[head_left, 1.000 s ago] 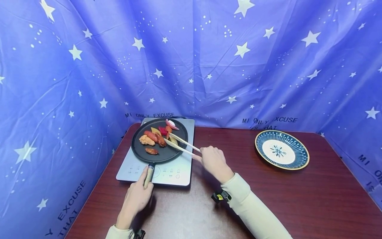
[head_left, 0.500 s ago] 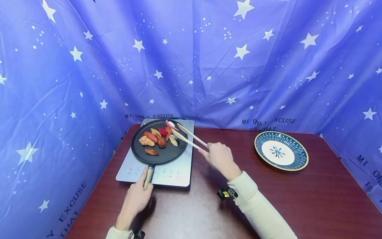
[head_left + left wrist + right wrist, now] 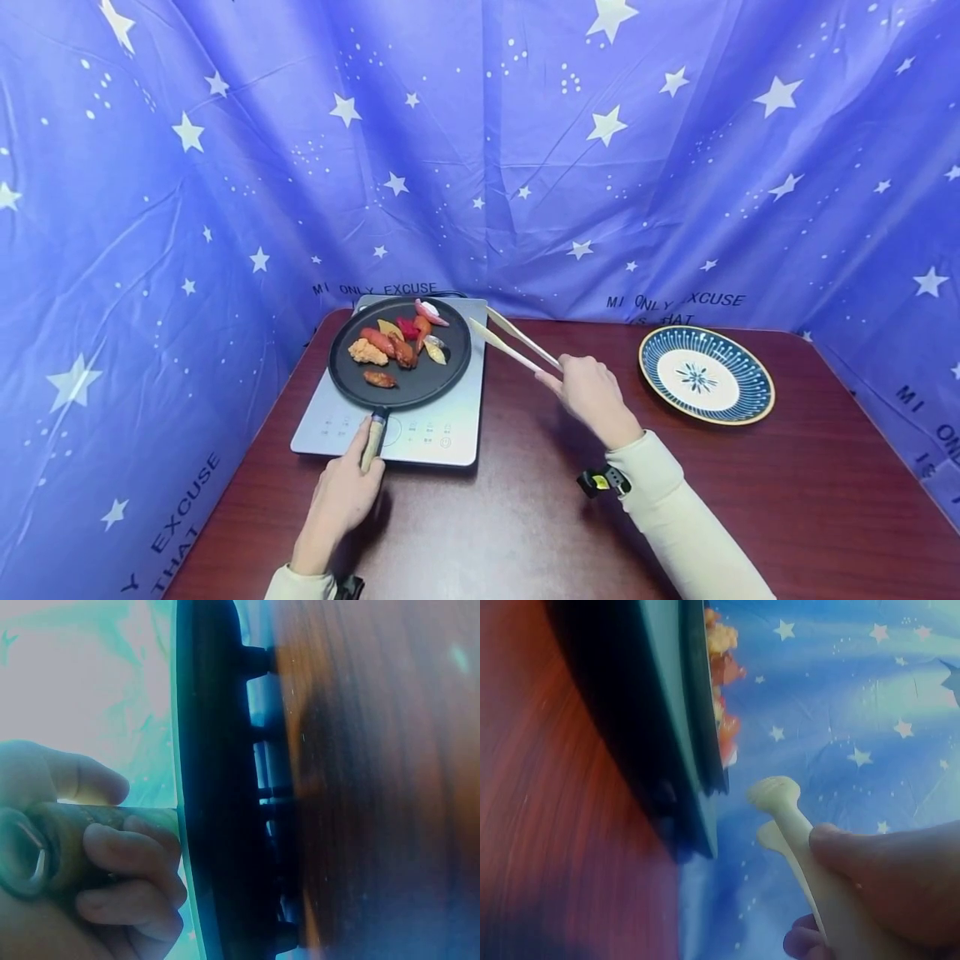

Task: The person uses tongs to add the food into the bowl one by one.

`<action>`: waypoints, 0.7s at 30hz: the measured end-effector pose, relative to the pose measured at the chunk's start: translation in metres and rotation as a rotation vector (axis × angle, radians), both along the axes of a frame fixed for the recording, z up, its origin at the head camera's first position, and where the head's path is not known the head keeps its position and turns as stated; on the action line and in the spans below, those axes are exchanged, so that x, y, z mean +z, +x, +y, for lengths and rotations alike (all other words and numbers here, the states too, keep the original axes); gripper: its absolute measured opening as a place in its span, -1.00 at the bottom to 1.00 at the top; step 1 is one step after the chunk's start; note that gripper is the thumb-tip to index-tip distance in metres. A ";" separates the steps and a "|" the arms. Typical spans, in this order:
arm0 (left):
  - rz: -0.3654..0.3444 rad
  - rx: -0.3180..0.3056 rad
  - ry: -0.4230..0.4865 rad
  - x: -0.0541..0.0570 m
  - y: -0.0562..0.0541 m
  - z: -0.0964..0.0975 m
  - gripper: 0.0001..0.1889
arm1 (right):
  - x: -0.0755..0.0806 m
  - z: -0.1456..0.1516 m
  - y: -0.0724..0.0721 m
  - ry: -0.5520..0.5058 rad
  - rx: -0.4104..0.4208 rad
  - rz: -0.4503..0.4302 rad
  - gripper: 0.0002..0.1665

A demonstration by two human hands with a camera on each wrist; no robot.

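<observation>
My left hand grips the wood-look handle of a round black frying pan; in the left wrist view its fingers curl round that handle. Several food pieces lie in the pan: a breaded piece, a sausage, a brown chicken wing, a small brown piece, and red, yellow and pink pieces at the far side. My right hand holds pale tongs, their tips parted with nothing between them, just right of the pan's rim. The right wrist view shows the thumb pressing the tongs.
Under the pan is a silver induction cooker on the dark red wooden table. To the right stands a blue-and-white patterned plate with a yellow rim. A blue star-printed curtain surrounds the table at the back and sides.
My right hand has drawn the tongs back to the right, from among the food pieces out past the pan's right rim. The left hand, pan and food have stayed put.
</observation>
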State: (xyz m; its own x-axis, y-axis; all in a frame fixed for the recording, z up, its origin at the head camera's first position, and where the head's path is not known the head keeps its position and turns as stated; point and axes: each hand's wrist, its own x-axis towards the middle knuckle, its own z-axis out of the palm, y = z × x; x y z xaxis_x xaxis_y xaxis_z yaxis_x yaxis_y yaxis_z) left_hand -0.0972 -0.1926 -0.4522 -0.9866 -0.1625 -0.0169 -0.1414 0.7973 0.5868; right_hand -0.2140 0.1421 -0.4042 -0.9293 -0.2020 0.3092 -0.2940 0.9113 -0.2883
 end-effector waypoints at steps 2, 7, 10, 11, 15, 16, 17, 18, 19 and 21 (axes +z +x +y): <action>-0.002 -0.002 0.005 0.000 0.000 0.000 -0.29 | -0.003 0.008 0.000 -0.026 0.011 -0.011 -0.50; 0.009 -0.002 0.006 -0.001 -0.001 0.000 -0.28 | -0.005 0.026 0.001 -0.052 0.007 -0.041 -0.52; 0.019 0.000 -0.002 -0.002 -0.001 -0.001 -0.28 | -0.005 0.037 0.001 -0.036 -0.020 -0.051 -0.53; 0.020 0.001 -0.003 -0.002 -0.001 -0.002 -0.28 | -0.005 0.042 0.001 -0.032 -0.029 -0.051 -0.54; 0.022 -0.001 -0.004 -0.002 -0.001 -0.002 -0.28 | -0.006 0.060 0.000 -0.043 -0.055 -0.041 -0.55; 0.021 -0.001 -0.005 -0.001 -0.001 -0.002 -0.28 | -0.006 0.064 0.001 -0.048 -0.059 -0.041 -0.54; 0.021 -0.002 -0.004 -0.001 -0.001 -0.002 -0.28 | -0.006 0.069 0.001 -0.049 -0.065 -0.042 -0.54; 0.019 -0.002 -0.004 -0.001 -0.001 -0.001 -0.28 | -0.007 0.073 0.002 -0.054 -0.072 -0.046 -0.53; 0.017 -0.003 -0.003 -0.001 -0.001 -0.001 -0.28 | -0.007 0.077 0.002 -0.056 -0.081 -0.052 -0.53; 0.010 -0.001 -0.001 0.000 0.000 -0.001 -0.28 | -0.008 0.086 0.004 -0.055 -0.097 -0.066 -0.51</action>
